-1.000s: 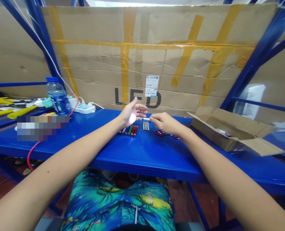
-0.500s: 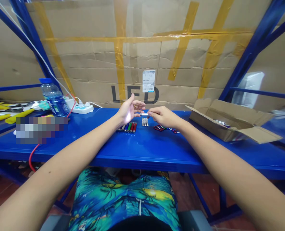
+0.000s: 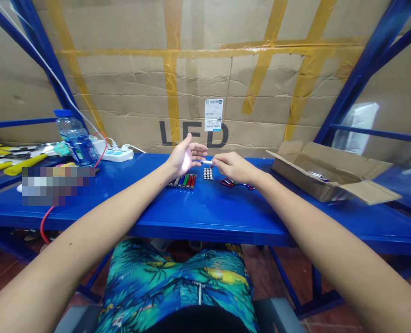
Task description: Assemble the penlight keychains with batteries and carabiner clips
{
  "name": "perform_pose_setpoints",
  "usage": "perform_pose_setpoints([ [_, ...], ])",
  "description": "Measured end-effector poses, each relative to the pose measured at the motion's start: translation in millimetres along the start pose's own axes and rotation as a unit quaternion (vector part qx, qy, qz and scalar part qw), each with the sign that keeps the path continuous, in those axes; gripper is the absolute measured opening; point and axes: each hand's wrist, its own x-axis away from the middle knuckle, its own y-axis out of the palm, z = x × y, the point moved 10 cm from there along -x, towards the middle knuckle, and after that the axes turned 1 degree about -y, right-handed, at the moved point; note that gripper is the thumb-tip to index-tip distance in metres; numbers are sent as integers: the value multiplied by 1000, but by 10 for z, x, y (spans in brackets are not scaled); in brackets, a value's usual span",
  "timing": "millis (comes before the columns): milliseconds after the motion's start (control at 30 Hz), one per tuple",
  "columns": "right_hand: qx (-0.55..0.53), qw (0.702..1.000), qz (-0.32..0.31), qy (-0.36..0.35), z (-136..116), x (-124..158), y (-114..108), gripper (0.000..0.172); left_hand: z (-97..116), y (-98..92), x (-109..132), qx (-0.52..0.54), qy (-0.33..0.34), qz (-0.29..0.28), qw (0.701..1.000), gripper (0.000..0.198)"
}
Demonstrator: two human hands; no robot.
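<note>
My right hand (image 3: pixel 233 166) is closed in a pinch on a small white flashlight (image 3: pixel 207 162), which points left. My left hand (image 3: pixel 185 157) is held up open with its fingers apart, and a bright spot of light falls on its palm. Below it on the blue table (image 3: pixel 205 208) lies a row of several coloured metal tubes (image 3: pixel 185 181), in red, green, blue and dark tones. Small silver round pieces (image 3: pixel 208 174) stand in neat rows under the flashlight. Coloured carabiner clips (image 3: pixel 228 182) lie beneath my right hand, partly hidden by it.
An open cardboard box (image 3: pixel 321 178) with some metallic items stands at the right. On the left are a plastic bottle (image 3: pixel 74 141), a white power strip (image 3: pixel 117 154), a red cable (image 3: pixel 46 224) and yellow-handled tools (image 3: pixel 25 164). A large cardboard sheet (image 3: pixel 132 92) rises behind the table.
Almost nothing differs: the view has shifted slightly, and both hands keep their pose, with the flashlight still shining on my left palm.
</note>
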Motion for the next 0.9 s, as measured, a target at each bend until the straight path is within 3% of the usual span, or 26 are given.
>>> perform_pose_setpoints([
  [433,22,1000,-1,10,8,10,-45,32,-5,18,-16,1,-3,-27,1000,78],
  [633,14,1000,23,4,39,10,-64,23,34,-5,-1,43,3,-8,999,76],
  [900,26,999,43,0,84,-1,-104,22,52,-6,14,49,1,-1,999,79],
])
